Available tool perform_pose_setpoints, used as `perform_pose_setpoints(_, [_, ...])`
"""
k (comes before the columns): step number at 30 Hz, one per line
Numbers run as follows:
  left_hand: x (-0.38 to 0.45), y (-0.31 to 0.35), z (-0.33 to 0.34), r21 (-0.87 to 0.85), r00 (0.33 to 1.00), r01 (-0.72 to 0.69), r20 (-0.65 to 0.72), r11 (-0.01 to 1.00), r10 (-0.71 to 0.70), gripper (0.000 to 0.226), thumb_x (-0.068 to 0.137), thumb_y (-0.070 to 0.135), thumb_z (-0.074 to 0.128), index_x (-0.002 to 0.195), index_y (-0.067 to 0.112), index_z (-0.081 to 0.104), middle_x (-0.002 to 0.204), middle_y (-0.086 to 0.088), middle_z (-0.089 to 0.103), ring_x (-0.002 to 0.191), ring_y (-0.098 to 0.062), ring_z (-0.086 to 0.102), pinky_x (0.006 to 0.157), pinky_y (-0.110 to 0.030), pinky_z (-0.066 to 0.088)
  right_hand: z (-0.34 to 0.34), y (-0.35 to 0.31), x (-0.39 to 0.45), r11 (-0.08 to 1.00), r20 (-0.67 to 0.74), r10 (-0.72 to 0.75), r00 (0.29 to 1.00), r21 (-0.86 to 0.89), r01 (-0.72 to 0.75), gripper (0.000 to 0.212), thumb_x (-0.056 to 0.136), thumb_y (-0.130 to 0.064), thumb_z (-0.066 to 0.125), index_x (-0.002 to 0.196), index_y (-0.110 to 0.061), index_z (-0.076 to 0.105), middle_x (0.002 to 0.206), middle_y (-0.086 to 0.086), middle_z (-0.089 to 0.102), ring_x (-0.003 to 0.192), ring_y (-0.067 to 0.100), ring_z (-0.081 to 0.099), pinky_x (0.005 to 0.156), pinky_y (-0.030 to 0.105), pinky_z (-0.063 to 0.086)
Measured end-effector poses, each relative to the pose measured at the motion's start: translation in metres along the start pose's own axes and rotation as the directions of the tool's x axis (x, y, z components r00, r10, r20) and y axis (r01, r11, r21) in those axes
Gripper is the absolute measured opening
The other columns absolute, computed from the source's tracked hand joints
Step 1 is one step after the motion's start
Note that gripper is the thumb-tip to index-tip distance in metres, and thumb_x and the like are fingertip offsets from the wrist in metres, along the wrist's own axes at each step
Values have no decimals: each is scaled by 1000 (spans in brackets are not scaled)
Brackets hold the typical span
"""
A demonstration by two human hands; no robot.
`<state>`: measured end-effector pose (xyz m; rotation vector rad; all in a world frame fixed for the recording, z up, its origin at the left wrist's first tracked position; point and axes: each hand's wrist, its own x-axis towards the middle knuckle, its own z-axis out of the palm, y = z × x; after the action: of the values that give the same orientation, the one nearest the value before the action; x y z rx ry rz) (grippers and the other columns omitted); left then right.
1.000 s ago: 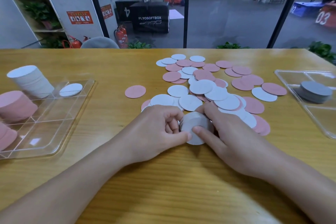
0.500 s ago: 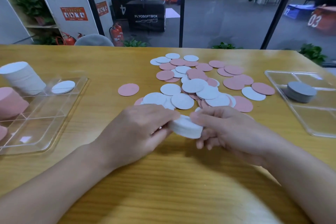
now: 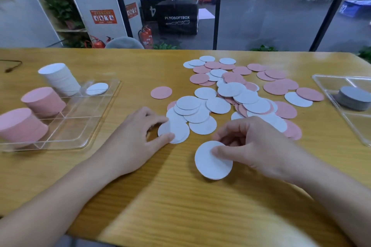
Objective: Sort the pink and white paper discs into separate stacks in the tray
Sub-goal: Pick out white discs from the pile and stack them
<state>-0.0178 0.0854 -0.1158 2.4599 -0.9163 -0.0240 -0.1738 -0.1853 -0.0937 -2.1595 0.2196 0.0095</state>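
Note:
A loose pile of pink and white paper discs (image 3: 230, 90) lies spread over the middle of the wooden table. One pink disc (image 3: 161, 92) sits apart to its left. My left hand (image 3: 134, 140) pinches a white disc (image 3: 177, 133) at the pile's near-left edge, thumb and fingers on its rim. My right hand (image 3: 255, 142) holds a thin stack of white discs (image 3: 210, 163) just above the table, nearer to me. The clear tray (image 3: 100, 118) on the left holds a tall white stack (image 3: 60, 78), two pink stacks (image 3: 43, 100) (image 3: 20, 126) and a single white disc (image 3: 97, 88).
A second clear tray (image 3: 329, 86) at the right edge holds a stack of grey discs (image 3: 354, 98). A dark cable (image 3: 12, 66) lies at the far left. Bare wood stretches from my hands to the table's front edge. Glass panels stand behind the table.
Both hands were squeezing one white stack together. They have separated: the right hand keeps the stack and has moved nearer to me, the left has gone to a white disc at the pile's edge.

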Motion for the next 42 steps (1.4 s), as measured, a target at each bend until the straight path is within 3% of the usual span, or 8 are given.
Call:
perform_pose_setpoints(9, [3, 3, -3, -73, 999, 38, -1, 997, -38, 33, 87, 60, 82, 113, 50, 64, 114, 28, 60, 106, 3, 56, 90, -25, 47, 0, -1, -1, 994, -70, -76, 995, -78, 70, 12, 89, -40, 88, 94, -33, 80, 69, -21, 67, 60, 0, 55, 58, 15, 43])
perform_pose_setpoints(14, [20, 4, -5, -412, 997, 52, -34, 910, -72, 19, 92, 31, 89, 104, 35, 74, 99, 7, 75, 79, -9, 66, 82, -34, 56, -1, 2, 2, 990, -172, -135, 976, -71, 124, 10, 94, -44, 82, 96, -34, 80, 64, -22, 62, 58, 3, 52, 57, 16, 42])
perform_pose_setpoints(20, [56, 44, -13, -655, 989, -80, 39, 751, 139, 5, 99, 15, 82, 98, 11, 80, 92, -11, 76, 75, -14, 64, 67, -24, 50, 5, -1, 10, 978, -236, -206, 950, -27, 206, 28, 95, -52, 79, 119, -41, 70, 103, -18, 74, 67, 5, 57, 62, 19, 48])
perform_pose_setpoints(24, [70, 57, -4, -714, 967, -101, 94, 692, 238, 7, 100, 7, 80, 101, 1, 78, 80, -13, 74, 71, -24, 67, 67, -35, 56, 5, 3, 19, 963, -232, -266, 936, -19, 269, 12, 104, -43, 73, 114, -34, 72, 80, -12, 70, 62, 13, 58, 60, 28, 48])
perform_pose_setpoints(28, [71, 45, 5, -621, 982, -118, 43, 775, 184, 6, 101, 8, 78, 101, 12, 83, 87, -6, 79, 79, -28, 78, 72, -39, 64, 2, 12, 22, 965, -258, -260, 931, -90, 245, 18, 109, -33, 67, 93, -23, 68, 60, -3, 56, 52, 8, 44, 52, 24, 36])
perform_pose_setpoints(32, [68, 7, -13, -204, 998, -36, 40, 978, 45, 21, 90, 44, 88, 85, 27, 78, 82, 4, 74, 69, -12, 63, 69, -30, 53, -1, 13, 17, 974, -263, -223, 939, -89, 207, 23, 110, -33, 62, 92, -20, 63, 63, 10, 54, 51, 9, 39, 51, 26, 33])
perform_pose_setpoints(36, [65, -13, -37, -84, 974, 120, 202, 989, -101, 50, 67, 68, 97, 84, 26, 75, 82, 6, 73, 66, -5, 59, 67, -32, 52, 0, 12, 16, 977, -258, -212, 943, -84, 197, 11, 111, -35, 58, 109, -29, 68, 57, 1, 51, 50, 10, 41, 51, 24, 35])
perform_pose_setpoints(42, [56, 5, -31, -24, 959, 77, 275, 997, -68, 59, 58, 62, 103, 98, 34, 70, 101, 13, 67, 75, 1, 55, 72, -26, 50, 4, 19, 18, 966, -240, -226, 944, -183, 185, 8, 110, -38, 60, 111, -33, 66, 64, -21, 60, 56, 8, 50, 56, 19, 40])
